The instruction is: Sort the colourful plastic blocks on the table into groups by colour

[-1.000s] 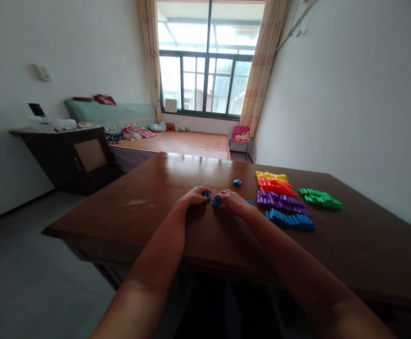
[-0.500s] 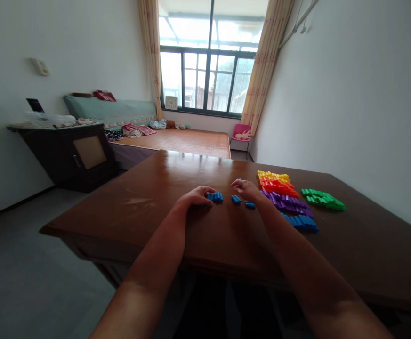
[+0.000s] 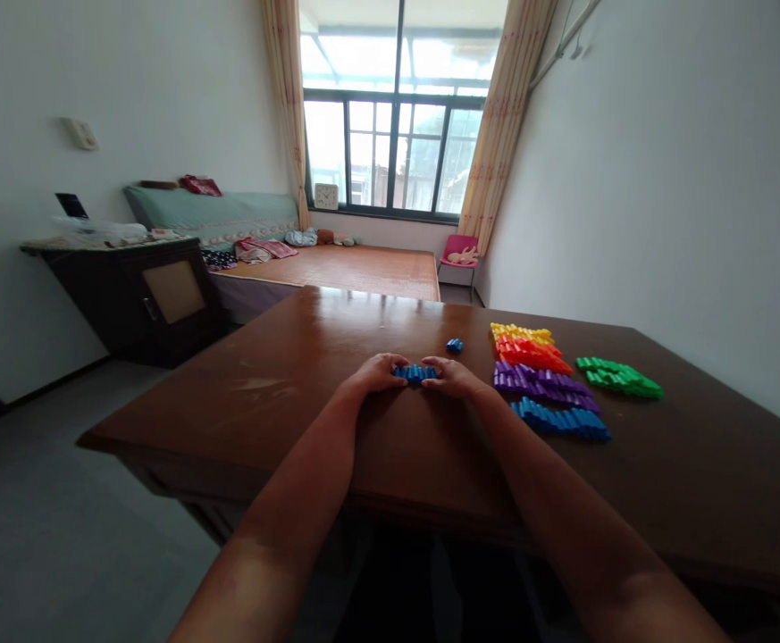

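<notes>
A short row of blue pieces [image 3: 415, 373] lies on the brown table [image 3: 282, 375] between my two hands. My left hand [image 3: 380, 372] curls round the row's left end, thumb and fingers on either side. At the right end, my right hand [image 3: 446, 377] has its fingers closed on the same row. One small blue cluster [image 3: 455, 346] lies just beyond my right hand. To the right are rows of yellow [image 3: 522, 334], red [image 3: 533, 354], purple [image 3: 545, 384] and blue pieces [image 3: 561, 419], with green pieces [image 3: 619, 378] farther right.
A bed [image 3: 363, 270] with clothes stands behind the table, below the window. On the left is a dark cabinet [image 3: 128, 295] with plastic bags on top. A pink chair [image 3: 460, 250] stands near the right wall.
My right hand has come back left and nearer, onto the right end of the blue row. The loose blue pieces beside the row now appear joined to it. The far blue cluster is uncovered.
</notes>
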Motion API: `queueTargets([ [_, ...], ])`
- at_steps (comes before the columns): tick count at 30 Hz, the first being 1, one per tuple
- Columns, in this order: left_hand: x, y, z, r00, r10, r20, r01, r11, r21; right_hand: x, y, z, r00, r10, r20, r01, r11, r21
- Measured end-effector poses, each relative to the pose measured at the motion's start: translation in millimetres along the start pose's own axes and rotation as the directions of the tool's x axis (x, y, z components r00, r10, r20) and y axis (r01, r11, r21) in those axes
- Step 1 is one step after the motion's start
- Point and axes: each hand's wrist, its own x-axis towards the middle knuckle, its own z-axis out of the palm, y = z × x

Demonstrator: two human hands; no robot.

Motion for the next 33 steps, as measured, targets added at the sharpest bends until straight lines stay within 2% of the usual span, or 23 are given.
queueTargets([
  [4, 0.5, 2.8, 3.6, 0.999, 0.005, -0.038, -0.003, 0.999, 0.052, 1.3, -2.0, 3.5, 0.999, -0.047, -0.006, 0.046, 0.995, -0.086],
  [7, 0.0, 9.0, 6.1, 0.999, 0.038, -0.009, -0.037, 0.997, 0.066, -9.0, -6.7, -1.5, 1.0, -0.018, 0.025, 0.021, 0.991, -0.133],
  [11, 1.8, 19.7, 13.0, 0.994, 0.105, 0.036, -0.107, 0.993, 0.048, -37.5, -13.9, -9.3, 1.0, 0.005, 0.024, -0.002, 0.991, -0.133],
  [15, 6.4, 30.0, 23.3, 0.984, 0.158, 0.085, -0.152, 0.985, -0.076, -71.7, -11.8, -23.9, 0.994, 0.053, -0.09, -0.065, 0.989, -0.132],
  [17, 6.9, 35.6, 26.9, 0.987, 0.144, 0.077, -0.135, 0.985, -0.11, -91.6, -0.2, -43.0, 0.982, 0.066, -0.176, -0.087, 0.989, -0.117],
  [20, 5.1, 46.7, 29.9, 0.993, 0.11, 0.028, -0.108, 0.991, -0.074, -127.5, 34.9, -85.3, 0.955, 0.07, -0.287, -0.092, 0.994, -0.064],
  [22, 4.8, 56.9, 32.9, 0.994, 0.108, 0.002, -0.108, 0.992, -0.065, -153.1, 64.3, -112.9, 0.934, 0.138, -0.329, -0.161, 0.986, -0.043],
  [24, 7.4, 70.2, 39.3, 0.993, 0.118, -0.007, -0.118, 0.989, -0.089, -175.1, 90.7, -131.8, 0.922, 0.205, -0.328, -0.234, 0.971, -0.052],
  [26, 13.3, 87.0, 49.9, 0.99, 0.14, 0.005, -0.139, 0.984, -0.108, -189.6, 109.0, -139.4, 0.927, 0.235, -0.291, -0.271, 0.958, -0.09],
  [28, 21.4, 106.3, 63.5, 0.985, 0.173, 0.018, -0.171, 0.98, -0.098, -195.2, 118.4, -137.9, 0.939, 0.248, -0.237, -0.285, 0.948, -0.139],
  [33, 39.8, 148.5, 95.9, 0.98, 0.2, -0.017, -0.2, 0.98, 0.004, -189.2, 121.7, -126.6, 0.952, 0.263, -0.155, -0.291, 0.935, -0.202],
])
